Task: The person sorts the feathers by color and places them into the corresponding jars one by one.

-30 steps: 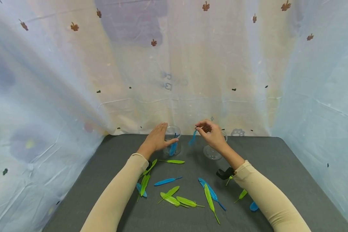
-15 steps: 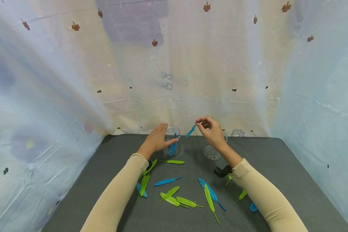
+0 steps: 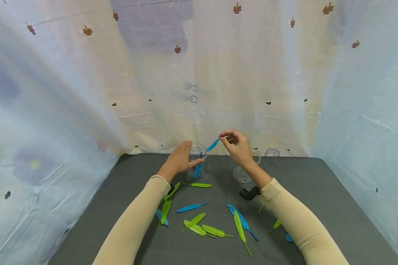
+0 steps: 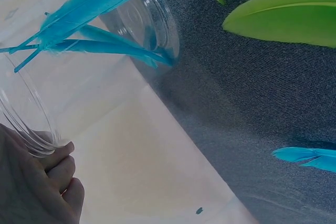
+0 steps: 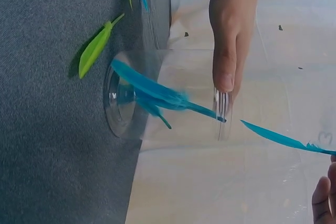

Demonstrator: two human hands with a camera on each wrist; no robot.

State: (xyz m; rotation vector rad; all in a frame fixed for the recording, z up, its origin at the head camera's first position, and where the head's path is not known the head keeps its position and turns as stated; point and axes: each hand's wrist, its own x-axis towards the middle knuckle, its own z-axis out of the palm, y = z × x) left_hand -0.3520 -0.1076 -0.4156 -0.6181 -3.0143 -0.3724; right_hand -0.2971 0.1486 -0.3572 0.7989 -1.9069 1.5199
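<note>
My left hand (image 3: pixel 178 159) holds a clear jar (image 5: pixel 176 66) near its rim, thumb on one side and fingers on the other. The jar stands upright on the table in the head view. Several blue feathers (image 4: pixel 94 9) lean inside it, quills toward the mouth. With thumb and fingertips my right hand (image 3: pixel 238 149) pinches a blue feather (image 3: pixel 212 145) by its quill. This feather slants down to the left, its tip close to the jar's mouth but apart from it in the right wrist view (image 5: pixel 278 137). Most of the right hand lies outside that view.
A second clear jar (image 3: pixel 242 175) stands behind the right wrist, partly hidden. Green feathers (image 3: pixel 213 230) and blue feathers (image 3: pixel 189 208) lie scattered on the grey table (image 3: pixel 215 252) between the forearms. A patterned curtain (image 3: pixel 225 81) hangs behind and at both sides.
My right hand has risen slightly and moved left, bringing the blue feather from hanging low to slanting beside the jar's mouth. The left hand and jar have stayed put.
</note>
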